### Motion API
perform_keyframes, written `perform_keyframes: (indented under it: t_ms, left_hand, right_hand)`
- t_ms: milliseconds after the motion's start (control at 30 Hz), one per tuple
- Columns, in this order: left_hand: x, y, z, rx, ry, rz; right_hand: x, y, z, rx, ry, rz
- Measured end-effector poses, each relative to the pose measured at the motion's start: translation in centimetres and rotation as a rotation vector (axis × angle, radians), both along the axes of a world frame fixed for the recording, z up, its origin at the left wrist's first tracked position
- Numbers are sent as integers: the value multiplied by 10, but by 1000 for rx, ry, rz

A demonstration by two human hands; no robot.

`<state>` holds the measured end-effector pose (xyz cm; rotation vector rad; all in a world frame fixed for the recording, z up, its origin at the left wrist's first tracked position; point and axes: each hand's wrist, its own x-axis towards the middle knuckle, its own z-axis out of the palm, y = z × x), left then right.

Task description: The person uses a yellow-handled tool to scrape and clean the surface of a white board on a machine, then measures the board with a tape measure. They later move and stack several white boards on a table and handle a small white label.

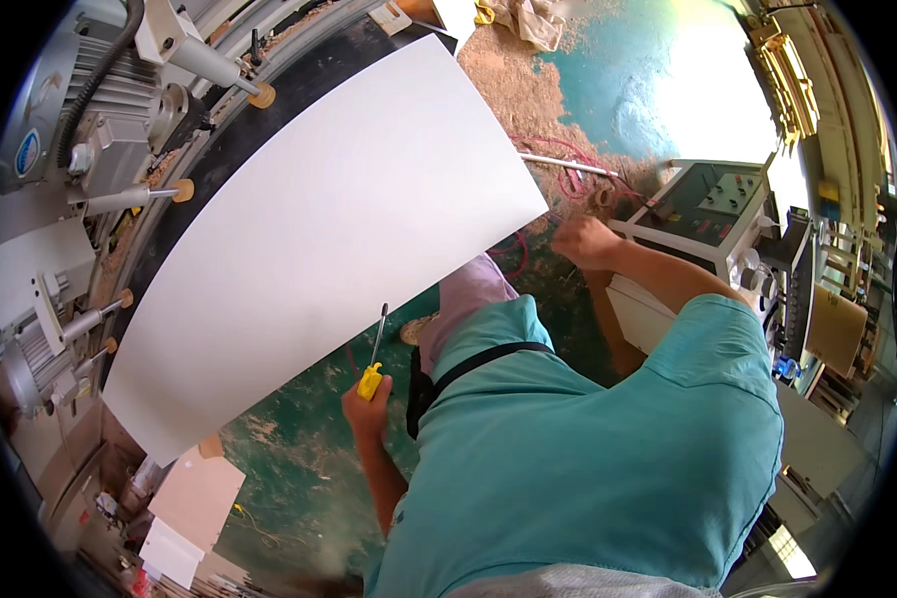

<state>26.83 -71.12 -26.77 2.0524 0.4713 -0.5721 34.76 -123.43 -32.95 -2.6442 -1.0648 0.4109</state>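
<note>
My left hand [368, 410] is closed around a yellow-handled tool [370, 383] with a long thin metal shaft. The shaft points up, its tip overlapping the near edge of a large white panel [339, 209]. One long side of that panel is curved, and it lies on the black bed of a machine. Out to the right, my right hand [585, 242] hovers beside the panel's right corner, apart from it. Its fingers are curled in and somewhat blurred, with nothing visible in them.
Motors and round-tipped rods [262, 96] line the machine's left side. A control box [703, 204] with knobs stands at the right. Wood shavings [508, 80] and a red hose [574, 181] lie on the green floor. Board offcuts [197, 488] are at the lower left.
</note>
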Motion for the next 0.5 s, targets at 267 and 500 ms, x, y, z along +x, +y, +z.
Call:
perform_keyframes:
  t_ms: [267, 500]
  left_hand:
    - [-50, 64, 11, 63, -115, -132]
    - [-134, 136, -13, -80, -80, 28]
  right_hand:
    - [203, 75, -20, -166, -411, -604]
    - [53, 52, -28, -49, -297, -339]
